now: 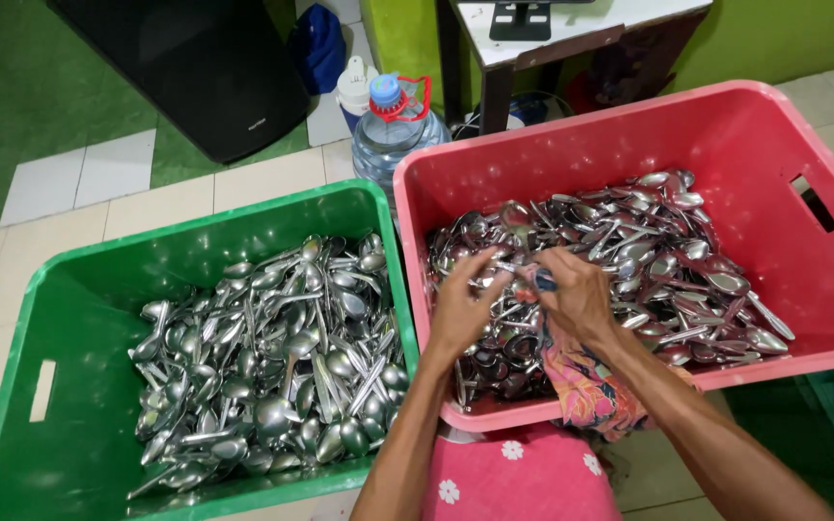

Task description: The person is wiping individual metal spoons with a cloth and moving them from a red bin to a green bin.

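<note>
— Holding a spoon over the pink crate, that is what we are doing. Our left hand and our right hand meet in the middle, above the pile.

— Are both hands closed on it?

— Our left hand has its fingers pinched on the spoon, which sticks up between the two hands. Our right hand is curled shut on a flowery cloth, and the cloth hangs down from that hand, over the near wall of the pink crate.

— Does the cloth touch the spoon?

— We cannot tell. The fingers hide that spot.

— What lies under our hands?

— A big heap of shiny metal spoons. It spreads away from our hands to the right and to the far side of the pink crate.

— And on the left of our left hand?

— A green crate stands just beside the pink one, and their walls touch. It holds another heap of spoons, piled in the middle.

— What is past our hands, farther away?

— A large clear water bottle with a blue cap stands on the floor tiles behind the two crates. A dark bin is farther off to the left of it. A small white table stands behind the pink crate.

— And close to us?

— A pink cloth with white flowers sits below our arms.
</note>
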